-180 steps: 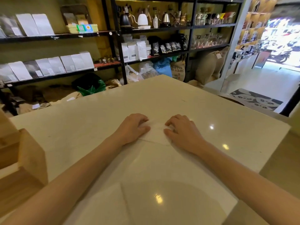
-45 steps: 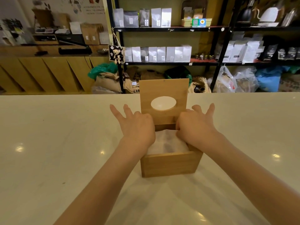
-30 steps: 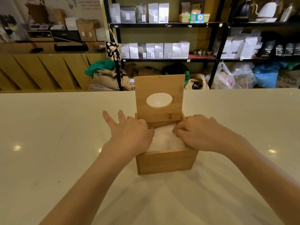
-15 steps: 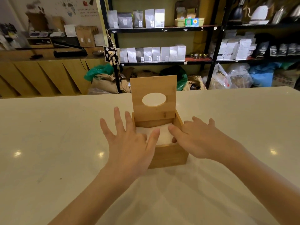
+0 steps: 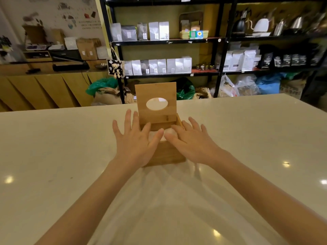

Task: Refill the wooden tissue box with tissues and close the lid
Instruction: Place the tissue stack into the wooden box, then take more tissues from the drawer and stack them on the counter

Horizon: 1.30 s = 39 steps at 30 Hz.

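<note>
A wooden tissue box [image 5: 166,154] stands on the pale counter [image 5: 53,156] in the middle of the view. Its lid [image 5: 155,93], with an oval hole, is upright at the back edge. White tissues [image 5: 169,132] lie inside and show only between my two hands. My left hand [image 5: 136,138] hovers over the box's left side, fingers spread, holding nothing. My right hand [image 5: 189,140] is spread over the right side, its thumb touching the tissues. Much of the box's opening is hidden by both hands.
Beyond the counter's far edge stand black shelves [image 5: 168,41] with white and grey bags and kettles [image 5: 260,25]. Sacks and plastic bags [image 5: 104,89] lie on the floor below. A wooden cabinet [image 5: 44,85] runs along the left.
Six seconds ago my hands pressed a tissue stack flat on the counter. Since then the tissues went into the box, and my fingers have lifted and spread open above it.
</note>
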Available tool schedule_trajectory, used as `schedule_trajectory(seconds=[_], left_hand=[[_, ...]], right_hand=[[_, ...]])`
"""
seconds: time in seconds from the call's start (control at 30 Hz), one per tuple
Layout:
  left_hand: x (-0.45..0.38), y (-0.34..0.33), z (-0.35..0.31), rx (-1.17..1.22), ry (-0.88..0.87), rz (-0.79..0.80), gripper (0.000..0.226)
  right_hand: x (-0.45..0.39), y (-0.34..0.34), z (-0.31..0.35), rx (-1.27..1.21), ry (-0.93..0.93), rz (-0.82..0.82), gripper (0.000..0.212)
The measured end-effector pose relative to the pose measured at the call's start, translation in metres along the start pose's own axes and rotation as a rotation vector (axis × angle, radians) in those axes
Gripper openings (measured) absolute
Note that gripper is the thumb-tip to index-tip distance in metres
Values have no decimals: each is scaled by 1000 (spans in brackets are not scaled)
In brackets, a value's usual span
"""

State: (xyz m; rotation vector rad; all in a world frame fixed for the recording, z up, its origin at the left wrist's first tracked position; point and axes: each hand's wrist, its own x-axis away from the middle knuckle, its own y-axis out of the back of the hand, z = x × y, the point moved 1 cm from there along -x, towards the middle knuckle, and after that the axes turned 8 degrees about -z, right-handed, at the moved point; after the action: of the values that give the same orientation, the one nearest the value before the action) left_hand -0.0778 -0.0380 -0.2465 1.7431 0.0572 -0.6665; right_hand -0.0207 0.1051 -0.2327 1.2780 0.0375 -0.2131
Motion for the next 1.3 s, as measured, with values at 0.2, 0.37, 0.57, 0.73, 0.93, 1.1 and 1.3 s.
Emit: schedule_trajectory(seconds=[0.2,0.37,0.57,0.73,0.93,1.1,1.3], left_hand=[[28,20,-20,115,-127,-173,59],[69,43,-47,139,-188,-262,62],[143,55,-89,153,-221,-322,66],[215,51,-123,208,-175,-273,67],[310,22,-141,263,-162,-128,60],[359,-13,-145,333,-145,21,69],[375,-55,-141,423,-2,396,55]], right_hand=[[33,16,-12,-44,151,-109,65],[80,27,-25,59,235,-306,66],[154,21,-49,162,217,-596,60],[230,1,-74,69,200,-671,60],[318,-42,-95,-42,182,-682,60],[359,-80,-118,-60,165,-488,58],[356,-110,-138,16,43,-171,49]])
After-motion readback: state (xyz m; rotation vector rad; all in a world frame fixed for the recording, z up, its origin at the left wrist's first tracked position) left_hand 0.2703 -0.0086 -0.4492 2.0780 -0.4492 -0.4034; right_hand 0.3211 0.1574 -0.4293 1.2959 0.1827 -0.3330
